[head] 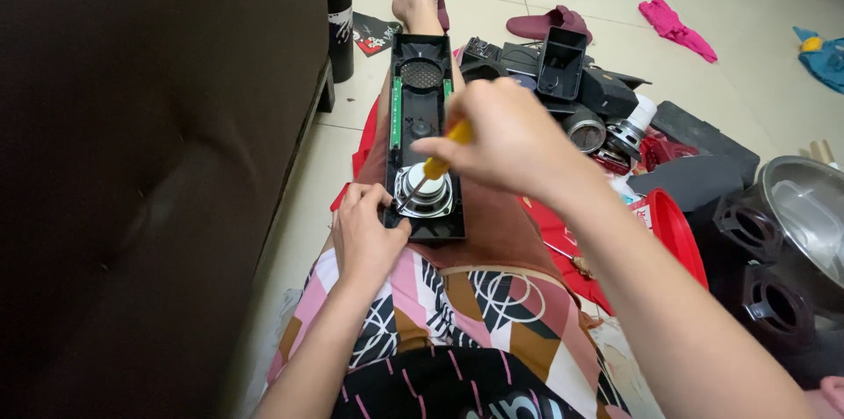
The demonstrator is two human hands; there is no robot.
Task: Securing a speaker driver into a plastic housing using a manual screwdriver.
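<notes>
A long black speaker housing (425, 133) lies along the person's legs, its round silver driver (425, 191) at the near end. The left hand (365, 234) grips the housing's near-left corner. The right hand (505, 139) has its fingers closed around a yellow-handled screwdriver (433, 168), tip at the driver's left edge.

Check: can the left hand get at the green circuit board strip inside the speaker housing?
Probably yes. The left hand steadies the speaker housing at its near corner; the green circuit board strip lies exposed along that same left edge, further up, with nothing covering it.
</notes>
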